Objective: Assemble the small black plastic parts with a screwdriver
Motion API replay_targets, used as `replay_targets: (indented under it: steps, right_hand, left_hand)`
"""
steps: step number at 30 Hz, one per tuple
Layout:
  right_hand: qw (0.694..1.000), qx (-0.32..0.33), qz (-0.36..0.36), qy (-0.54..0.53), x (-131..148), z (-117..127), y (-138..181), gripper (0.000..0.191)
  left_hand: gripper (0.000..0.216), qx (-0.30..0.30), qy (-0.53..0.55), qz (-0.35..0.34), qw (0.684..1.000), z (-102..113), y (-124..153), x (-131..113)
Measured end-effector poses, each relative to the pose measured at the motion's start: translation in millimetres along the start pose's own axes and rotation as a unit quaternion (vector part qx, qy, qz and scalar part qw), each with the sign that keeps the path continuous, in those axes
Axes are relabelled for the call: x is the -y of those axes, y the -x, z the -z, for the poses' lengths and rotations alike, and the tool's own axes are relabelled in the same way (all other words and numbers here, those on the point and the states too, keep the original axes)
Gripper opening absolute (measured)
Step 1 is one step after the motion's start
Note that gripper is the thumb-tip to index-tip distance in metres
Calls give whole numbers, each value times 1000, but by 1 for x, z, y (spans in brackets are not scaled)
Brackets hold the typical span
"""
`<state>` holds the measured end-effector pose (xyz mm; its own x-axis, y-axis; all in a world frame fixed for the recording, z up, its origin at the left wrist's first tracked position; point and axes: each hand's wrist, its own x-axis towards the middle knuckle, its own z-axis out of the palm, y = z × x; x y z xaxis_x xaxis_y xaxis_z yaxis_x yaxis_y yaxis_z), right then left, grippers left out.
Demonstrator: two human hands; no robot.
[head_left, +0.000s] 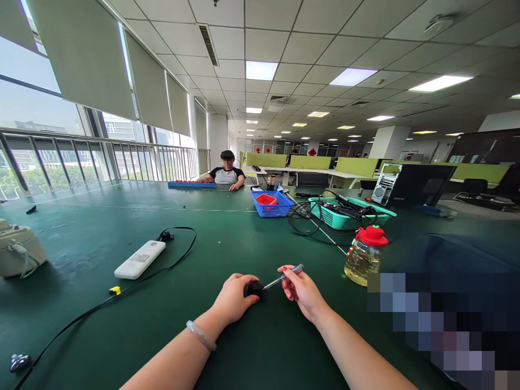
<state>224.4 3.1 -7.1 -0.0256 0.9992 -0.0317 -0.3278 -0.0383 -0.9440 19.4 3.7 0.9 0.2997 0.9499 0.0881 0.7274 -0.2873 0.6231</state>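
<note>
On the green tabletop, my left hand [235, 297] is closed around a small black object [254, 290], its kind too small to make out. A pale bangle circles that wrist. My right hand [298, 290] grips a slim screwdriver [280, 280] by its handle between thumb and fingers. The metal shaft slants down to the left, and its tip meets or nearly meets the black object's right side. Part of the black object is hidden behind my left fingers.
Left lies a white power bank [140, 260] beside a black cable [95, 307]. To the right stands a red-lidded bottle [363, 260]. Farther back are a blue basket [273, 209], a teal basket [335, 218] of cables, and a seated person [227, 173] behind a blue tray [190, 185].
</note>
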Motion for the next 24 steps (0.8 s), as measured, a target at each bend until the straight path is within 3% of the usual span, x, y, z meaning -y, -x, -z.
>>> replay_targets:
  steps: [5,24]
  right_hand:
    - [999,-9,31,-3,0,1,0,46]
    - [998,-34,45,-30,3,1,1,37]
  left_hand:
    - [54,-6,11,0,1000,-1,0,1]
    - [52,-1,-5,-2,1000,0,0,0]
